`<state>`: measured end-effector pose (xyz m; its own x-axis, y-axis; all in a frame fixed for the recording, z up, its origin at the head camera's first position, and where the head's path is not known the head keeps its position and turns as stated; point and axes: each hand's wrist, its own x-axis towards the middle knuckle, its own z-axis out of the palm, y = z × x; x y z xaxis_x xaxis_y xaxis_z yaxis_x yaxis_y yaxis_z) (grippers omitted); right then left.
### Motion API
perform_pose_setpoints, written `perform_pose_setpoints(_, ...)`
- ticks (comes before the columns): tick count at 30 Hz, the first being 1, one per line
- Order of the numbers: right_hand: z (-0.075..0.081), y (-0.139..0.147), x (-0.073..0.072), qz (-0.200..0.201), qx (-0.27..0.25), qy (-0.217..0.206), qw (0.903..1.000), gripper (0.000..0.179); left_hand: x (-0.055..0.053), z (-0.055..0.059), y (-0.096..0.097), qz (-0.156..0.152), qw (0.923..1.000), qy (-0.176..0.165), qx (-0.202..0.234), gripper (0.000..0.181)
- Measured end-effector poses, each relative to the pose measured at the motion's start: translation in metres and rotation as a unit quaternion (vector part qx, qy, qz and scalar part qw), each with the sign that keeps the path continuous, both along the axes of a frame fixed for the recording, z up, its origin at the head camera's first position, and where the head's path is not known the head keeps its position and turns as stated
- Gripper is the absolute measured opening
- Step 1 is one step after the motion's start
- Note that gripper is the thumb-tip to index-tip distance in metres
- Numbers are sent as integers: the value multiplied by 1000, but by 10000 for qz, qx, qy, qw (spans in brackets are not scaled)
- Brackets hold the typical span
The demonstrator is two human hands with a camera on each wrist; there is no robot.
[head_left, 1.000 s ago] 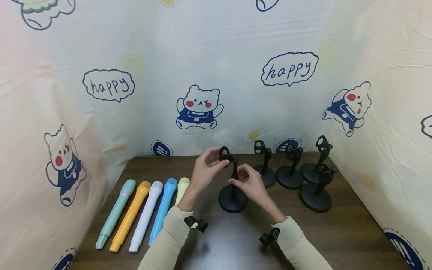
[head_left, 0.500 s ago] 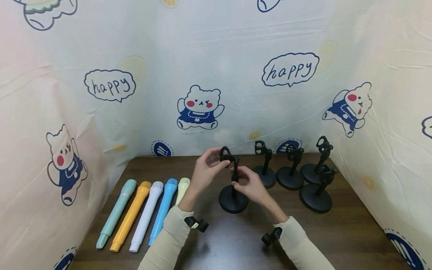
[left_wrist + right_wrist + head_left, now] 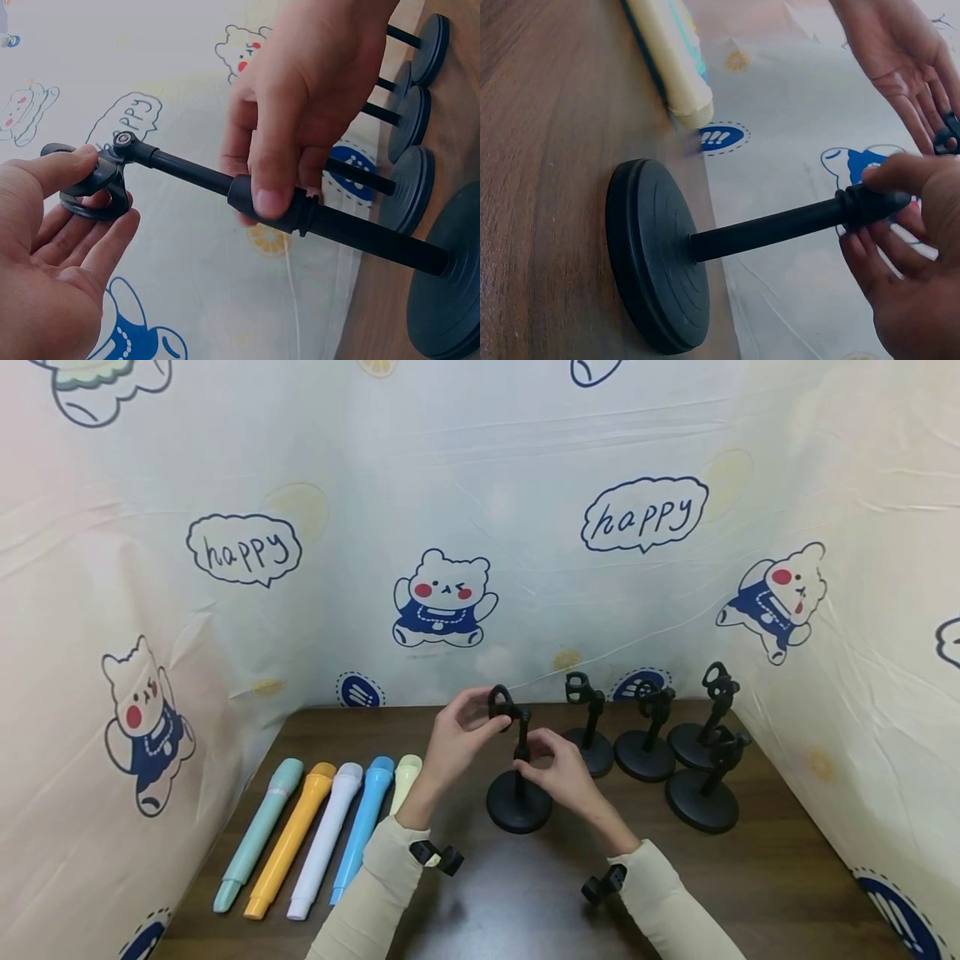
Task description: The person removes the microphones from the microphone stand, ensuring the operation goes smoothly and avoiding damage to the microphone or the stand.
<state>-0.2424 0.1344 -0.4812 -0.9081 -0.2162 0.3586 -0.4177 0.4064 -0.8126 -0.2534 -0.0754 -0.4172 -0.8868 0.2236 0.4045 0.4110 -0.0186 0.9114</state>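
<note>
A black desktop microphone stand (image 3: 518, 808) stands upright on its round base at the middle of the table. My left hand (image 3: 454, 740) pinches the ring-shaped clip (image 3: 114, 196) at its top, thumb on one side and fingers on the other. Lower down, my right hand (image 3: 561, 770) grips the thick collar (image 3: 864, 207) on the pole between thumb and fingers. The left wrist view shows a thin upper rod (image 3: 191, 172) running from this collar to the clip's joint. Part of the collar is hidden behind my right fingers.
Several similar black stands (image 3: 643, 755) are grouped at the back right of the brown table (image 3: 480, 902). Toy-like microphones in teal (image 3: 258, 835), orange (image 3: 288, 843), white, blue and pale yellow lie in a row at the left. A printed cloth (image 3: 525, 527) hangs behind.
My right hand's thumb and fingers have shifted slightly around the collar, down and then a little back up. The left hand keeps its hold on the clip, and the base has stayed in place.
</note>
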Motion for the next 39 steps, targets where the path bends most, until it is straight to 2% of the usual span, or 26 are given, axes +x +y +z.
perform_pose_setpoints(3, 1, 2, 1, 486, -254, -153, 9984, 34, 0, 0, -1, -11, 10000, 1, 12, 42)
perform_pose_setpoints(6, 2, 3, 2, 678, -337, -224, 9969, 38, 0, 0, -1, -24, 10000, 4, 15, 43)
perform_pose_setpoints(18, 0, 5, 0, 693, -408, -307, 9963, 37, -1, 0, -1, -25, 10000, 42, 59, 43)
perform_pose_setpoints(26, 2, 5, 2, 661, -416, -396, 9962, 36, -3, -4, 0, 21, 10000, 28, 72, 42)
perform_pose_setpoints(31, 1, 6, 2, 638, -450, -409, 9961, 35, -3, -13, 0, -13, 10000, 67, -39, 42)
perform_pose_setpoints(36, 2, 5, 3, 618, -422, -480, 9960, 34, -1, -28, -1, 24, 9999, -152, -57, 43)
perform_pose_setpoints(39, 2, 5, 3, 626, -437, -455, 9960, 33, -1, -33, -1, 24, 9998, -169, -35, 43)
